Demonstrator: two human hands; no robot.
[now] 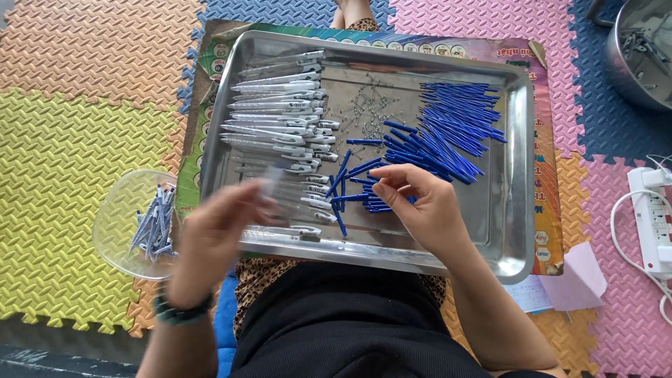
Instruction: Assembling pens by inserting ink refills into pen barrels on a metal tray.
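A steel tray (514, 175) rests on my lap. A row of clear pen barrels with white clips (280, 115) fills its left side, and a pile of blue refills (448, 129) lies at the right. Small metal springs (367, 105) are scattered in the middle. My right hand (423, 206) rests on loose blue refills (350, 182) near the tray's front, fingers pinching at them. My left hand (210, 241) is blurred at the tray's front left and seems to hold a clear pen barrel (269, 192).
A clear plastic bowl (115, 217) with several assembled pens (154, 224) sits left of the tray on foam mats. A metal pot (640, 52) stands at the top right. A white power strip (654, 217) with cords lies at the right. Paper (574, 280) lies under the tray's right corner.
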